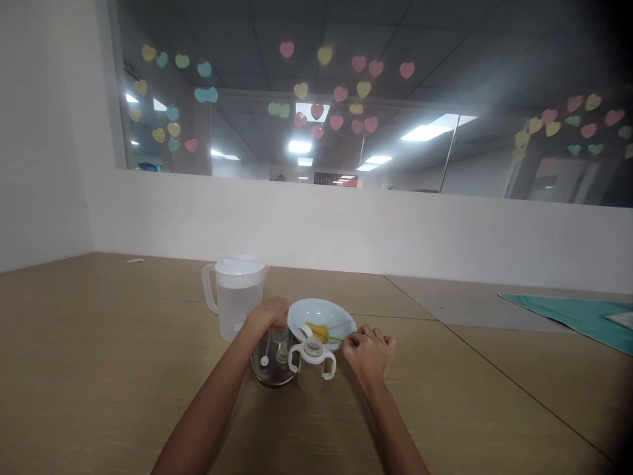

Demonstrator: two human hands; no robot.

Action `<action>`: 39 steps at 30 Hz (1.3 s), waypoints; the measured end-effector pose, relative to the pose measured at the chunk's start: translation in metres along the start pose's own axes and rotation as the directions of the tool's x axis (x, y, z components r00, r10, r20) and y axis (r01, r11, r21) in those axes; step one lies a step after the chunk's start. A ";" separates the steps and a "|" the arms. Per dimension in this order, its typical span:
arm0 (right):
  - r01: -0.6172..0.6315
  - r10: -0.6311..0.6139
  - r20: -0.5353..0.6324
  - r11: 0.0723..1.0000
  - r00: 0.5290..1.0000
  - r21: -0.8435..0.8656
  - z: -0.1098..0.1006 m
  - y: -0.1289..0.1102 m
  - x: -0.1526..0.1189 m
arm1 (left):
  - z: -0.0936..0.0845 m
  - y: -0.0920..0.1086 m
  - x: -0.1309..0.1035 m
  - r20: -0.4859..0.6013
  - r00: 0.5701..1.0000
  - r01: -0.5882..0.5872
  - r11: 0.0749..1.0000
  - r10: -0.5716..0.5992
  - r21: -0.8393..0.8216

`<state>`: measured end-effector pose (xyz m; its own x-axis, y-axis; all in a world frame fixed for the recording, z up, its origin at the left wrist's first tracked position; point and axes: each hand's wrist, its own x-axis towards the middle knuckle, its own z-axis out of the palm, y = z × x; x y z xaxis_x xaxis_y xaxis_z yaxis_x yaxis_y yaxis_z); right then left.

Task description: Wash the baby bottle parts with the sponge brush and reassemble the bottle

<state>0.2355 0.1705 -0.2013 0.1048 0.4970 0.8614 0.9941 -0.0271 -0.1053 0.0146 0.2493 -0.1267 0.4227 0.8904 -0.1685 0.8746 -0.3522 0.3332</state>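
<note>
My right hand (370, 351) is closed on the green handle of a brush (317, 332) with a yellow head, which lies in a white bowl (321, 307). Over the back of a dark round container (273, 371) is my left hand (271, 313), its fingertips hidden, so its hold is unclear. Inside that container are small clear parts and a thin tube with a white end (264, 361). A clear bottle (311, 373) with two white handles stands open in front of the bowl. A white ring-like piece rests in the bowl beside the brush head.
A lidded clear pitcher (241, 300) stands behind my left forearm. The teal cloth (578, 316) lies at the far right of the wooden table (99, 369). A small flat piece (135, 260) is at the back left, near the wall below a window.
</note>
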 end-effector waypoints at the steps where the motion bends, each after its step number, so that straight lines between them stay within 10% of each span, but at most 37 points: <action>1: -0.016 0.016 0.007 1.000 1.000 0.013 0.000 0.000 0.000 | -0.002 0.003 -0.002 -0.063 0.997 -0.033 0.999 0.034 0.012; 5: -0.088 0.087 0.017 0.994 0.996 0.063 0.000 0.001 0.000 | 0.002 0.020 -0.001 -0.180 0.971 -0.151 0.987 0.157 0.050; 14: -0.213 0.207 0.053 0.967 0.977 0.142 0.003 0.005 0.002 | -0.001 0.019 -0.009 -0.058 0.980 -0.188 0.981 0.190 0.044; 31: -0.370 0.355 0.217 0.928 0.909 0.034 -0.002 0.003 0.005 | 0.007 0.021 -0.008 0.169 0.973 0.133 0.981 -0.155 0.139; 39: -0.452 0.424 0.279 0.891 0.861 0.038 -0.011 0.000 0.009 | -0.008 0.036 -0.030 -0.041 0.999 0.020 0.979 -0.012 0.203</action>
<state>0.2365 0.1660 -0.1880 0.5040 0.6586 0.5588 0.8377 -0.2153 -0.5019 0.0315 0.2126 -0.1023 0.4018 0.9058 -0.1343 0.9130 -0.3851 0.1343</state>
